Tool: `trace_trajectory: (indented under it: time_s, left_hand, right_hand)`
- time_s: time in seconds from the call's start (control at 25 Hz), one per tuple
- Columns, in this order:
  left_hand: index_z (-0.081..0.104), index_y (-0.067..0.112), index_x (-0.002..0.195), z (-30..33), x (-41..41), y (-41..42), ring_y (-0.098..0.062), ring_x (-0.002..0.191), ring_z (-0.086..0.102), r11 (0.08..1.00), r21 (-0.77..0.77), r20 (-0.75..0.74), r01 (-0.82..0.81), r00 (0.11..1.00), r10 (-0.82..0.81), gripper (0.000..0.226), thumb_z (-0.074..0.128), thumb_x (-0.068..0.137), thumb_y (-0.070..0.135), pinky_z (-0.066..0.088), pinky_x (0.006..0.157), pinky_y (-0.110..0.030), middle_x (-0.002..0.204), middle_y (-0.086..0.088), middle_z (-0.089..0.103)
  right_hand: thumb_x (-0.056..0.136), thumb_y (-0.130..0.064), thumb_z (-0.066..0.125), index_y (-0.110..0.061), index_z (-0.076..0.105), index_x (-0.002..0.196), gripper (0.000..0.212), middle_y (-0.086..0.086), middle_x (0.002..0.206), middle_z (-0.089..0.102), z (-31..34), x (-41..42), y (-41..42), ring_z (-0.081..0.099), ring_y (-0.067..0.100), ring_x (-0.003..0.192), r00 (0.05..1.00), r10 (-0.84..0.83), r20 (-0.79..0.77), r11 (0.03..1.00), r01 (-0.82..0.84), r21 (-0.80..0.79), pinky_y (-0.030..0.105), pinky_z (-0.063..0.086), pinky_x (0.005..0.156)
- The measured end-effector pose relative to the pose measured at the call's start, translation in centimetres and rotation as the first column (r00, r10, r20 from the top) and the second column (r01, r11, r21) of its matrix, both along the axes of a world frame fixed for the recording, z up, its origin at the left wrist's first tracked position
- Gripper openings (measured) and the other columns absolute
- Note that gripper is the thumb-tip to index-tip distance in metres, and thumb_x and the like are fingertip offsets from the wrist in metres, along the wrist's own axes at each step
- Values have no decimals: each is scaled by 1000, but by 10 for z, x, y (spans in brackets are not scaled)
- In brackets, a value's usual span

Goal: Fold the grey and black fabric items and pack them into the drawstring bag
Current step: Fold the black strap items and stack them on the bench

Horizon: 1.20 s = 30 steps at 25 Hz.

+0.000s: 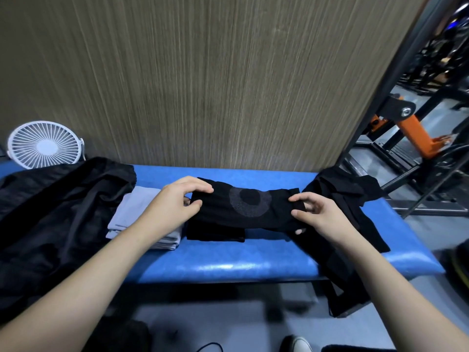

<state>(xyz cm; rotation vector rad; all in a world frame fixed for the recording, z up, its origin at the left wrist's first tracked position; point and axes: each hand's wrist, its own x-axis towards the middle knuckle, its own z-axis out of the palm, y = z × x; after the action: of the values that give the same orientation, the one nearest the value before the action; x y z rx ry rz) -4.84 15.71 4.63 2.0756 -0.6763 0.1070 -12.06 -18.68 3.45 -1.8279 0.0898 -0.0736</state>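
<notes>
Black knee sleeve held just above blue padded bench, long axis running left–right, grey ring pattern facing up. Left hand pinches the left end, thumb under, fingers curled over the edge. Right hand pinches the right end between thumb and forefinger, other fingers loosely curled. Folded black stack lies under the sleeve's left half; folded grey stack just left of it. Black drawstring bag far left. Unfolded black fabric at right.
</notes>
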Motion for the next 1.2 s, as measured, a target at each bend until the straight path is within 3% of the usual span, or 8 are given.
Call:
trace_trajectory:
  time_s: [0.2, 0.36, 0.52, 0.6, 0.76, 0.88, 1.04, 1.2]
  left_hand:
    - [72, 25, 113, -9, 5, -2, -2, 106, 60, 996, 87, 19, 12, 1000, -14, 38, 65, 87, -3, 47, 79, -18, 124, 17, 62]
    - [71, 22, 117, -12, 8, -2, -3, 84, 59, 976, 218, 26, -3, 1000, -2, 36, 66, 88, 2, 42, 78, -12, 128, 18, 58]
    - [70, 22, 118, -16, 10, -1, -9, 119, 49, 884, 467, 92, -11, 995, -36, 27, 62, 93, 17, 37, 104, -26, 134, 17, 54]
    - [70, 29, 117, -17, 9, -1, -8, 123, 44, 820, 573, 107, -16, 993, -56, 25, 59, 95, 26, 31, 108, -29, 134, 21, 53]
    - [71, 41, 110, -19, 8, -1, -9, 121, 41, 793, 598, 202, -114, 979, -12, 20, 61, 94, 36, 15, 96, -22, 128, 26, 54]
    - [71, 39, 109, -19, 4, -8, -11, 118, 42, 843, 508, 275, -178, 961, 37, 19, 62, 92, 37, 19, 96, -24, 120, 23, 56]
    - [59, 38, 130, -22, -8, -32, -12, 124, 41, 855, 503, 259, -124, 966, -13, 36, 54, 96, 42, 39, 103, -33, 134, 19, 49]
    - [45, 38, 145, -33, -17, -56, -14, 137, 33, 783, 600, 261, -164, 965, 2, 46, 41, 100, 49, 33, 109, -32, 151, 15, 38]
  right_hand:
    - [88, 9, 68, -16, 69, 114, 36, 11, 101, 72, -1, 4, -2, 68, 35, 63, 1000, -14, 0, 999, 14, -50, 37, 63, 61]
    - [86, 5, 73, -21, 69, 117, 41, 13, 105, 68, -5, 11, -3, 71, 42, 67, 999, -27, -24, 981, 22, -191, 47, 62, 67]
    - [84, -8, 77, -26, 65, 120, 42, -11, 77, 71, -9, 15, -3, 69, 15, 54, 991, 19, -134, 858, -85, -507, 13, 46, 56]
    - [85, -9, 77, -22, 65, 122, 41, -16, 62, 64, -11, 15, 0, 62, 5, 49, 981, 39, -190, 807, -144, -574, 10, 44, 55]
    - [88, -11, 74, -21, 64, 122, 36, -6, 82, 61, -11, 13, 5, 57, 2, 45, 984, 19, -176, 793, -122, -597, 12, 48, 58]
    - [87, -19, 75, -29, 62, 117, 34, 1, 103, 63, -12, 13, 6, 56, 2, 57, 993, 18, -120, 768, -90, -635, 10, 43, 63]
    - [80, -31, 82, -30, 62, 123, 48, -2, 108, 54, -13, 12, 5, 53, 5, 76, 993, 59, -102, 729, -113, -675, 9, 39, 72]
    - [69, -51, 86, -35, 52, 137, 77, -3, 126, 43, -14, 8, 5, 44, 17, 113, 986, 123, -109, 579, -160, -799, 29, 38, 102]
